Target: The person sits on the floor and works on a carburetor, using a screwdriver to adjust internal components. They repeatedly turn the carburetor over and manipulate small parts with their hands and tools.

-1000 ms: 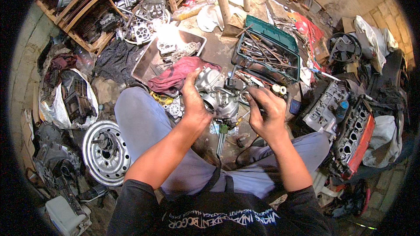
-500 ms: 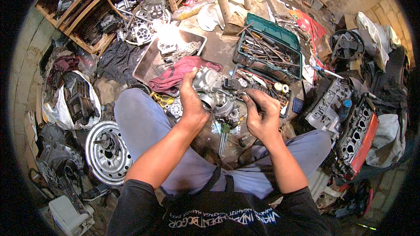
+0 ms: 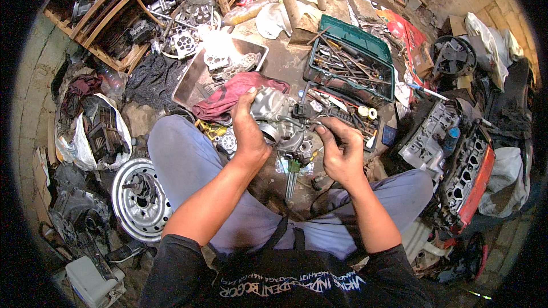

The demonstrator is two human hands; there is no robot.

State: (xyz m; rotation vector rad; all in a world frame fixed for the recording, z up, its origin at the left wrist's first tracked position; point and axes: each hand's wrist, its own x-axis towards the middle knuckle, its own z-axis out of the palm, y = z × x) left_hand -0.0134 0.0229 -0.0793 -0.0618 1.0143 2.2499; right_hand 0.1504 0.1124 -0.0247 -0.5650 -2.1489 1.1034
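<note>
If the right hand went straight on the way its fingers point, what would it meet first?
Most likely the silvery metal assembly in the left hand; the right hand points forward-left at its side, though depth leaves contact unclear.

A mechanic's workshop — green toolbox, engine parts, bare steel wheel.

Here we're on the person's head, wide fisheye facing down, the left hand and right hand both close, mid-view.
</note>
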